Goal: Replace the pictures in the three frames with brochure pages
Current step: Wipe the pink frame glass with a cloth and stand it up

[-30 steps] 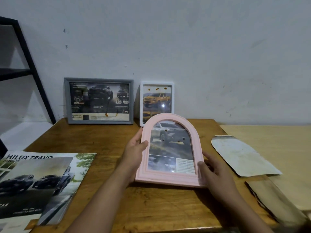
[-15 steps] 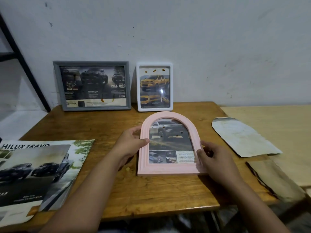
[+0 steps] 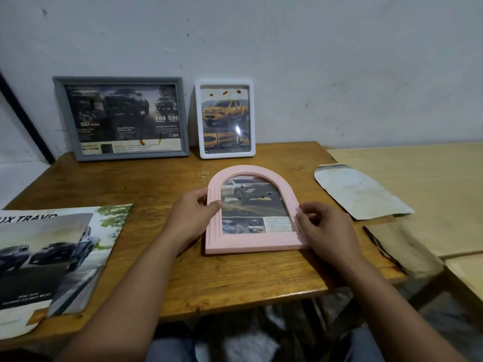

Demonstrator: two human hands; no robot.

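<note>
Varnished wooden table [image 3: 146, 194], matt pink frame [image 3: 251, 242], glossy paper brochure [image 3: 52, 257].

you're seated in a plain room of a home, at a worn wooden table [image 3: 162, 184] pushed against a scuffed white wall [image 3: 313, 61], framed truck brochure pages [image 3: 122, 118] propped along it.

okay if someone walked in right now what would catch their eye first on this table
Probably the pink arched frame lying mid-table with a truck page in it, the left hand gripping its left edge and the right hand at its right. Behind, a grey frame and white frame lean on the wall.
</note>
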